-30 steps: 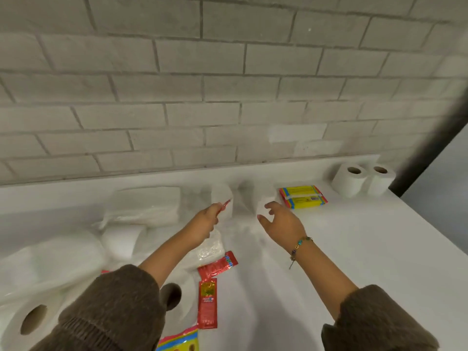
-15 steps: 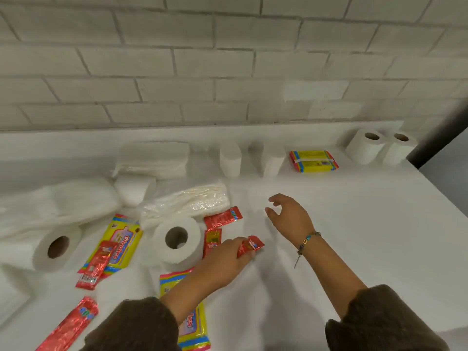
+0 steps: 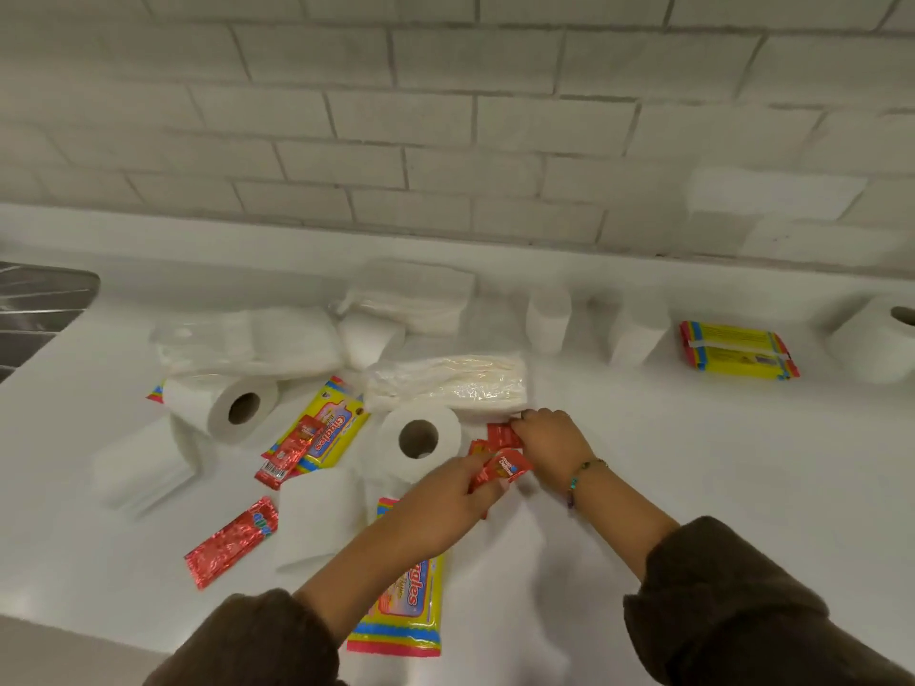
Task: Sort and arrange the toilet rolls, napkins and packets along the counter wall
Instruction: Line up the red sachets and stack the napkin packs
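My left hand (image 3: 453, 492) grips a small red packet (image 3: 505, 467) just right of a toilet roll (image 3: 421, 438) lying mid-counter. My right hand (image 3: 554, 440) pinches another red packet (image 3: 501, 434) on the counter beside it. A wrapped napkin pack (image 3: 445, 383) lies just behind both hands. Yellow packets lie at centre-left (image 3: 327, 433), under my left arm (image 3: 406, 606) and by the wall (image 3: 737, 349). Two upright rolls (image 3: 547, 321) (image 3: 636, 336) and a roll at far right (image 3: 876, 339) stand along the wall. More red packets (image 3: 232, 542) (image 3: 292, 450) lie at left.
A second loose roll (image 3: 223, 406), a white napkin stack (image 3: 141, 467), another stack (image 3: 317, 517), and bagged napkins (image 3: 247, 341) (image 3: 411, 297) crowd the left half. A steel sink drainer (image 3: 39, 309) shows at far left. The brick wall (image 3: 445, 141) backs the white counter (image 3: 693, 462).
My left hand drew back from the wall to the red packets carrying a red packet. My right hand came down from near the wall and took hold of another. The view shifted left.
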Demonstrator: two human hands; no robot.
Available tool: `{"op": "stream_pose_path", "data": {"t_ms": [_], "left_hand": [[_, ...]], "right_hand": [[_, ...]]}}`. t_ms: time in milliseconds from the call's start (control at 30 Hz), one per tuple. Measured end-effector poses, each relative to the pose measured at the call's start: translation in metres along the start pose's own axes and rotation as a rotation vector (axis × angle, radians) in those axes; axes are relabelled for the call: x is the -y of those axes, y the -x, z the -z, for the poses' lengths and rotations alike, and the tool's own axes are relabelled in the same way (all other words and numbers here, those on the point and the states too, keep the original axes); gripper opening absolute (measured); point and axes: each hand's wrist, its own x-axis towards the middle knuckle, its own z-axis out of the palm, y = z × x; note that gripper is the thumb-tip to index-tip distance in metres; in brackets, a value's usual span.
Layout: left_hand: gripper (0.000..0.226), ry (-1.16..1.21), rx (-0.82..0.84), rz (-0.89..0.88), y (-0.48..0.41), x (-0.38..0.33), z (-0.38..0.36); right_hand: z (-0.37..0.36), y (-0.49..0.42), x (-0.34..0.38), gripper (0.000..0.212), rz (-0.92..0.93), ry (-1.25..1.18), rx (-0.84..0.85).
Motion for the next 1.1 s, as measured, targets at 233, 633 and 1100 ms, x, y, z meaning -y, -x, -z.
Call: {"op": "stream_pose_path", "data": {"t_ms": [233,633,1100], "left_hand": [[0.022,0.217,-0.113,-0.016,-0.01,-0.023,0.069],[0.017,0.54,-0.041,0.009,-0.133,-0.011,0.187],[0.033,0.41,0.034,0.231,-0.283,0.019,0.1]], "right_hand": [[0.021,0.017,-0.034,0.009,-0.282,-0.092,0.124],[0.123,-0.012,-0.018,0.015,-0.798,-1.28,-0.653],[0.114,-0.111,0.003,0.01,-0.906,-1.303,-0.529]]}}
